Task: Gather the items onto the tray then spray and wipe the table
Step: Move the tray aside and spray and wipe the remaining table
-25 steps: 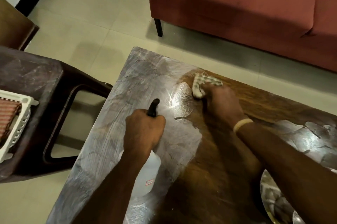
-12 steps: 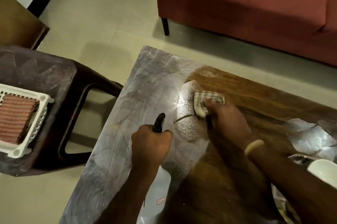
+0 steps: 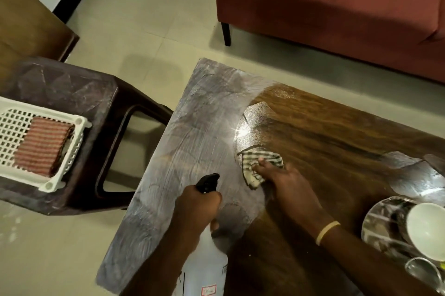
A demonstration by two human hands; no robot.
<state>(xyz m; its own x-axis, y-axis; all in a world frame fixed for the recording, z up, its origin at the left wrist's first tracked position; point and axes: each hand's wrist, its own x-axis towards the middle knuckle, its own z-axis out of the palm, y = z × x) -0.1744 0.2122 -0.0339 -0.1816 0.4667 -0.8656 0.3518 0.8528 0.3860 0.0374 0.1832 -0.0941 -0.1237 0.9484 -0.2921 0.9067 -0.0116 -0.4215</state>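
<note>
- Your left hand [image 3: 196,209] is wrapped round the neck of the spray bottle [image 3: 207,266], black nozzle aimed out over the table [image 3: 192,141]; bottle sits at the table's near edge, left of the cloth; whether a finger is on the trigger, you cannot tell from here.
- Your right hand [image 3: 286,187] presses the checked cloth [image 3: 258,165] flat on the table, fingers curled over its bunched near edge; cloth is mid-table, just right of the nozzle.
- Tray [image 3: 375,221] with the bowl [image 3: 428,230] sits at the table's right end, close by your right forearm; a glass [image 3: 422,271] shows nearer you, its footing unclear.
- Risk: a wide sweep to the right could knock your forearm into the tray; bowl and glass look hard and breakable.
- Risk: the bottle is over the near edge; a loosened hold would likely drop it to the floor.
- Risk: spraying now would wet your right hand instead of the table.
- Table: dark wood grain, glossy, strong glare; its left half looks greyish and streaky, possibly film or wet residue.
- Cloth: soft, crumpled, pale with dark stripes; bottle: pale translucent plastic, labelled; tray: shiny, round, reflective.
- Left of the table: a dark plastic stool [image 3: 72,103] bearing a white lattice basket [image 3: 14,127].
</note>
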